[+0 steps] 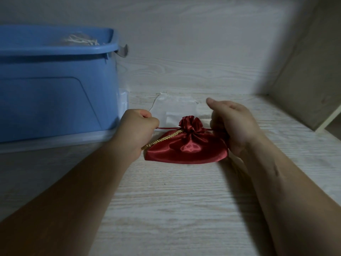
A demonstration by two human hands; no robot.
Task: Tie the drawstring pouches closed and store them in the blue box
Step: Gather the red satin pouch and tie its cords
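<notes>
Two hands work on one red satin drawstring pouch (186, 150), which lies on the pale wood-grain worktop (184, 200) with its neck already gathered into a ruffle. The left hand (139, 129), just left of the pouch, is closed into a fist around one end of the thin red drawstring (166, 128). The right hand (230, 122) touches the right side of the pouch and takes the other end. Its lower fingers are curled on the string and one finger is stretched forward, though the exact pinch is hidden. The string runs straight and tight between the hands, so I judge that both ends are pulled apart to close the neck before a knot is made. A twisted gold cord (164, 138) lies along the left edge of the pouch and goes under the left hand. Just behind the pouch lies a sheer white pouch (175, 108), flat and probably waiting its turn. Well to the left of the pouch stands the blue plastic box (55, 89), open on top, with a pale bundle with cream strings (81, 40) inside.
</notes>
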